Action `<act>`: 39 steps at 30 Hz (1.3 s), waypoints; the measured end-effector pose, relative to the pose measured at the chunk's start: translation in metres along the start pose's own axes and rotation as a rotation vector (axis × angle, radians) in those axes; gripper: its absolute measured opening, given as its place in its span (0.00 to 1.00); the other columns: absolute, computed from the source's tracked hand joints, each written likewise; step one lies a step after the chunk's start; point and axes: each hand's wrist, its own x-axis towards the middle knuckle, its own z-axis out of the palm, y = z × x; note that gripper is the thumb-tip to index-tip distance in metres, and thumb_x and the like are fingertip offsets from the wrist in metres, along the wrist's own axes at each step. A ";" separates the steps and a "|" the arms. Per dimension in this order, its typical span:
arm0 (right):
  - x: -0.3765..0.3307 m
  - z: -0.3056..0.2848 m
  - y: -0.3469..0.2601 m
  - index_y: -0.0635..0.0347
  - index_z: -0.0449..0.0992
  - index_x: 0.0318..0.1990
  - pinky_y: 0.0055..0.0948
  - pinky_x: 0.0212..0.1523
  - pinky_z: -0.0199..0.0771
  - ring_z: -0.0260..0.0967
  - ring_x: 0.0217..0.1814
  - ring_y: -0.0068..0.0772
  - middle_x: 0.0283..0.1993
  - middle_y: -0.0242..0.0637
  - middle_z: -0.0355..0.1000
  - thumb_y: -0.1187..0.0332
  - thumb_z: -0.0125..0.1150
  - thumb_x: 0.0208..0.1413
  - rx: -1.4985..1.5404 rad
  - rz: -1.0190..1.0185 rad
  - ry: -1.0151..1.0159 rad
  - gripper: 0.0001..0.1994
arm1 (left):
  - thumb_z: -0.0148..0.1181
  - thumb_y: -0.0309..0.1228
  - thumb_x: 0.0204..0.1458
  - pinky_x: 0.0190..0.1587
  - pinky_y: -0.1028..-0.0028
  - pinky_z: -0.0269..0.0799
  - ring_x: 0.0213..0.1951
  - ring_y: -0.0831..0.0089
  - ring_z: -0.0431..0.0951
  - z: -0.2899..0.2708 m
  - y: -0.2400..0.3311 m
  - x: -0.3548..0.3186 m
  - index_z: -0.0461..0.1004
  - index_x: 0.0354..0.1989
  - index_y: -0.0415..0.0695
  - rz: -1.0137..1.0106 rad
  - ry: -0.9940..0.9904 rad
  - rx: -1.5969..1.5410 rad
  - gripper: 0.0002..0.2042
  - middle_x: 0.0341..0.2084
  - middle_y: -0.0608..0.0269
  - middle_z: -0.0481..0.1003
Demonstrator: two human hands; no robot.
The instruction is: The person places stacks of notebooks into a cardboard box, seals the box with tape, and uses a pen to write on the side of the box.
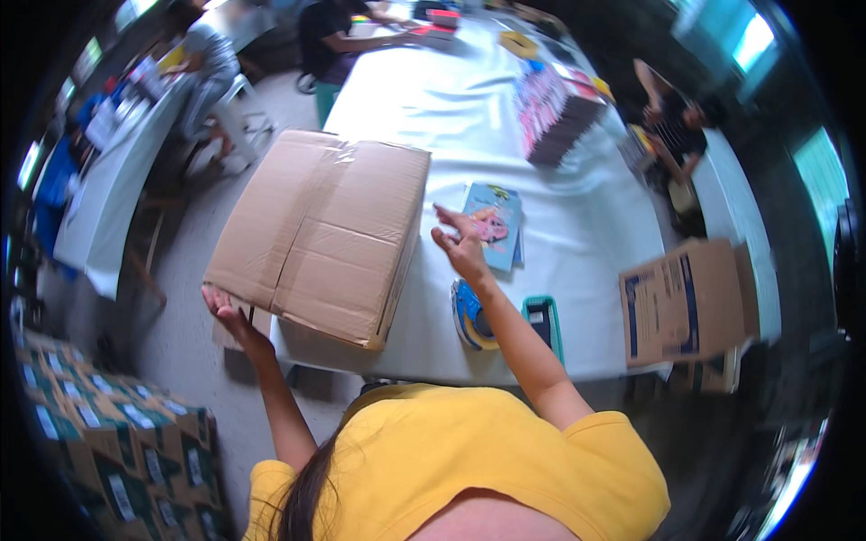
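A large brown cardboard box (pixel 343 234), its top flaps closed and taped along the seam, sits at the left edge of the white-covered table. My left hand (pixel 230 317) rests against the box's near left corner, fingers stretched out. My right hand (pixel 462 242) hovers just right of the box, its fingers apart and nothing in them. Beneath and beyond that hand lies a light-blue booklet (pixel 502 209) with a pink figure on its cover. A blue tape dispenser (pixel 466 311) stands below my right hand, beside a small green tray (pixel 555 325).
A tall stack of booklets (pixel 555 117) stands farther back on the table (pixel 586 234). An open cardboard box (pixel 677 302) is at the right, and several stacked cartons (pixel 126 442) fill the lower left. Other people sit working at the far end and both sides.
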 end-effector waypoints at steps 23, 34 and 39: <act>-0.170 0.112 -0.079 0.60 0.48 0.69 0.37 0.72 0.38 0.44 0.74 0.35 0.72 0.38 0.50 0.38 0.37 0.62 0.628 0.280 -0.066 0.39 | 0.48 0.58 0.58 0.50 0.70 0.71 0.52 0.68 0.70 -0.014 0.029 0.139 0.59 0.65 0.44 -0.686 -0.568 -0.753 0.35 0.54 0.61 0.68; -0.222 0.155 -0.021 0.57 0.49 0.69 0.41 0.66 0.57 0.55 0.67 0.37 0.66 0.38 0.57 0.30 0.42 0.54 0.595 0.489 0.331 0.46 | 0.41 0.62 0.57 0.58 0.66 0.64 0.59 0.66 0.64 -0.087 -0.114 0.102 0.55 0.67 0.42 -1.066 -1.029 -0.595 0.39 0.59 0.55 0.63; -0.203 0.156 0.002 0.57 0.49 0.69 0.40 0.65 0.58 0.56 0.67 0.37 0.67 0.39 0.56 0.30 0.42 0.54 0.633 0.527 0.360 0.45 | 0.38 0.64 0.56 0.59 0.65 0.63 0.61 0.65 0.63 -0.103 -0.130 0.092 0.54 0.67 0.42 -1.147 -1.136 -0.612 0.40 0.60 0.54 0.62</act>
